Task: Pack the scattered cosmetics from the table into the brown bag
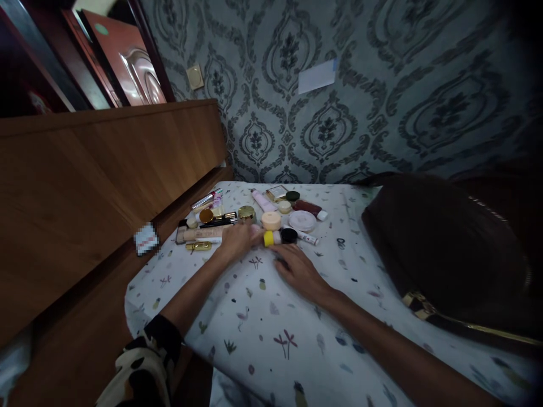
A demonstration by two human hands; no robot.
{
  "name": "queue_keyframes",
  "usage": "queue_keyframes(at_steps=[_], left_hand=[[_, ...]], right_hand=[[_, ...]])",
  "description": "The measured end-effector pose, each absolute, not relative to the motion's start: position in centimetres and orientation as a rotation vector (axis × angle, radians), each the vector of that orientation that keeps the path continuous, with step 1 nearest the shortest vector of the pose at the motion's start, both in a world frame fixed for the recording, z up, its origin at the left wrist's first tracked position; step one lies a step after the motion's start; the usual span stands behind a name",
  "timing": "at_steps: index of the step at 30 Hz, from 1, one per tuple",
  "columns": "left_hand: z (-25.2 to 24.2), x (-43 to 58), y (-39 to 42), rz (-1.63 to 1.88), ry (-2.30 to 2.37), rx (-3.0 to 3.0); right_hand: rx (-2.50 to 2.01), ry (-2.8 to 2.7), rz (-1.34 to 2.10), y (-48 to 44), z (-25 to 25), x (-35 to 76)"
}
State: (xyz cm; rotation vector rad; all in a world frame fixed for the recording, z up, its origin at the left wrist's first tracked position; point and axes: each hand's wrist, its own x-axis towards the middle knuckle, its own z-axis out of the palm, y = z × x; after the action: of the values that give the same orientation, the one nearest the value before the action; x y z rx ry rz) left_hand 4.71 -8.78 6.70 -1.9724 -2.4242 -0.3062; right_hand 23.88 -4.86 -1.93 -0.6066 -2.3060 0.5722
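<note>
My left hand [238, 242] is at the front of a group of cosmetics, its fingers closed round a blurred pale pink bottle [256, 235]. Beside this bottle is a yellow cap [268, 238]; whether the two belong together I cannot tell. My right hand [299, 272] lies on the cloth with fingers stretched out, the tips close to the yellow cap and a round black lid [289, 236]. Left of my left hand lie a beige foundation tube [203, 234] and a small gold tube [198, 246]. Behind stand a peach jar [271, 220] and a white round compact [302, 221].
A patterned white cloth [271, 305] covers the surface. A dark brown bag [441, 243] with gold trim occupies the right side. A wooden panel [114, 164] borders the left, and a papered wall [271, 113] rises behind. A small black ring-like item [340, 243] lies right of the cosmetics.
</note>
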Motion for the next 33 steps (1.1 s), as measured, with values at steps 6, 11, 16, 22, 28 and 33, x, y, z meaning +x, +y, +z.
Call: queue_keyframes(at_steps=[6,11,16,22,28,33], left_hand=[[5.7,3.4,-9.0,-0.637,-2.393,-1.967],[4.4,2.6,-8.9,-0.888,-2.287,-2.076],[4.6,1.5,-9.0,-0.921,-2.362,-1.876],[5.9,-1.7,-8.9,-0.793,-2.387,-1.466],[5.0,-5.8,-8.6,-0.721,-2.564,-1.307],[4.5,-6.6,-8.5,-0.717,-2.589,-1.299]], right_hand=[[-0.611,-2.319,0.58,-5.0,-1.6,23.8],[-0.62,-2.306,0.589,-5.1,-1.5,23.8],[-0.632,-2.295,0.623,-5.1,-1.5,23.9],[-0.631,-2.291,0.63,-5.1,-1.5,24.0],[-0.634,-2.299,0.627,-5.2,-1.5,24.1],[-0.623,-2.304,0.621,-5.0,-1.7,24.0]])
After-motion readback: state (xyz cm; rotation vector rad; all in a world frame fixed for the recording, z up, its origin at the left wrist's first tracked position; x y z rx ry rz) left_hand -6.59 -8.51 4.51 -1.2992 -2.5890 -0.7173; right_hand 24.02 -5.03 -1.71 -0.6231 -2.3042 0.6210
